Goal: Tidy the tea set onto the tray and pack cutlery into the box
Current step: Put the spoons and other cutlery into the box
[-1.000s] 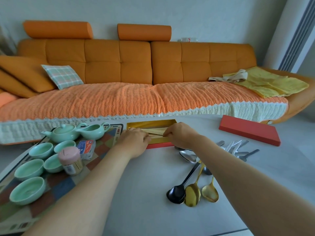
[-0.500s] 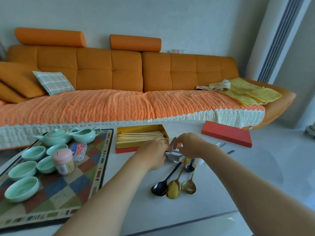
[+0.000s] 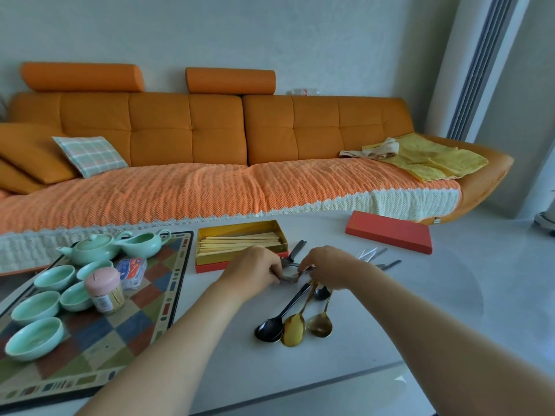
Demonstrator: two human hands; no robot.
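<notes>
Just in front of the open box — chopsticks lying inside it — both hands meet on a piece of silver cutlery. The left hand curls round one end and the right hand pinches the other. Nearer lie a black spoon and two gold spoons. Leftward, the teapot and cups sit on the chequered tray — the red lid lies well apart, right.

Head camera looks forward and down, apparently close, across table toward sofa.
</notes>
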